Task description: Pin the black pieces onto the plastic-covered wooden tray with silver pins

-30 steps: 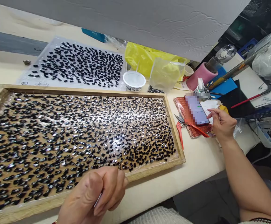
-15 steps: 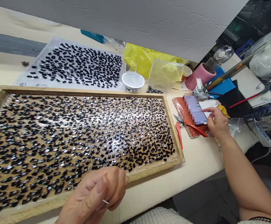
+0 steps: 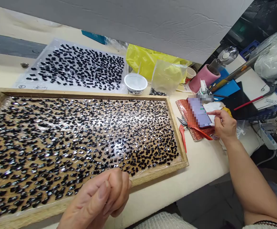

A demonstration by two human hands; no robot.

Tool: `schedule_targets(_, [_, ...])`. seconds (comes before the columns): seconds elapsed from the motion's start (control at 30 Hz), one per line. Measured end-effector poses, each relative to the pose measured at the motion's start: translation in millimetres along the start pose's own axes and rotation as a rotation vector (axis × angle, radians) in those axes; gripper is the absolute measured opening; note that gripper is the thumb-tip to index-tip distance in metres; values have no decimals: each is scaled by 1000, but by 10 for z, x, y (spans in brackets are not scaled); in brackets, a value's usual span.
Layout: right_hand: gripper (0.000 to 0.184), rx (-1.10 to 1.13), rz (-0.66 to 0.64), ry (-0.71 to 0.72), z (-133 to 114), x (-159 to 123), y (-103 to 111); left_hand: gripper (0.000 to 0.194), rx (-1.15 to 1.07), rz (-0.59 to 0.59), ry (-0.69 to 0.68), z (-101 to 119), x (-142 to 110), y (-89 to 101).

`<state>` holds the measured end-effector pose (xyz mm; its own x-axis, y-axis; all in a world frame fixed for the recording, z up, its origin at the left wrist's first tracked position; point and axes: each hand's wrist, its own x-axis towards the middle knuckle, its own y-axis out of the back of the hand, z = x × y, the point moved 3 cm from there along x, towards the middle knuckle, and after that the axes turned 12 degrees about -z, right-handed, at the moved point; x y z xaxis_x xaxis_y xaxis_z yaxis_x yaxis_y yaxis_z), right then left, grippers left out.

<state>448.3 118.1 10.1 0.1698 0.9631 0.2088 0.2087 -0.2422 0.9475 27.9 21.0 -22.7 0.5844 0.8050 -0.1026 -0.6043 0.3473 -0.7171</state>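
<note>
My left hand [image 3: 100,197] is closed, thumb pressed against the curled fingers, over the near edge of a wooden-framed tray [image 3: 162,171]. Whatever it grips is hidden now; a thin pale stick showed under the fingers a moment ago. Many small shiny black pieces [image 3: 86,140] lie spread over the tray's film-covered bottom. On the right, my right hand [image 3: 225,125] holds nothing; its index finger is stretched out at the right edge of a lit phone [image 3: 200,113], the other fingers curled. The phone, partly blurred, rests on a red patterned packet [image 3: 183,108].
Red-handled pliers [image 3: 200,131] lie beside the phone. Behind the tray are a plastic sheet [image 3: 31,83] with black pieces, a white bowl [image 3: 135,83], a clear bag [image 3: 168,76] and a yellow bag [image 3: 140,58]. A pink roll [image 3: 204,78] holds a clear bottle. A grey panel [image 3: 128,22] overhangs the back.
My right hand has shifted slightly right, its fingertip moving towards the phone's edge. The pale stick end at my left hand has gone out of sight; that hand has barely moved.
</note>
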Motion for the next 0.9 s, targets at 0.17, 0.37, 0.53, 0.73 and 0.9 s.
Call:
schedule_targets(0.17, [36, -52, -7, -69, 14, 47, 18, 42, -10, -4, 45, 19, 24, 6])
schedule_targets(0.37, [34, -64, -55, -67, 48, 125, -6, 41, 21, -14, 29, 23, 21, -3])
schedule_targets(0.53, [34, -75, -85, -42, 89, 178, -55, 42, 15, 1, 32, 22, 14, 0])
schedule_targets(0.73, [30, -19, 8, -88, 33, 106, 32, 41, 11, -15, 22, 18, 5, 19])
schedule_targets(0.9, [24, 103, 145, -146, 63, -28, 94, 40, 4, -23, 22, 16, 12, 7])
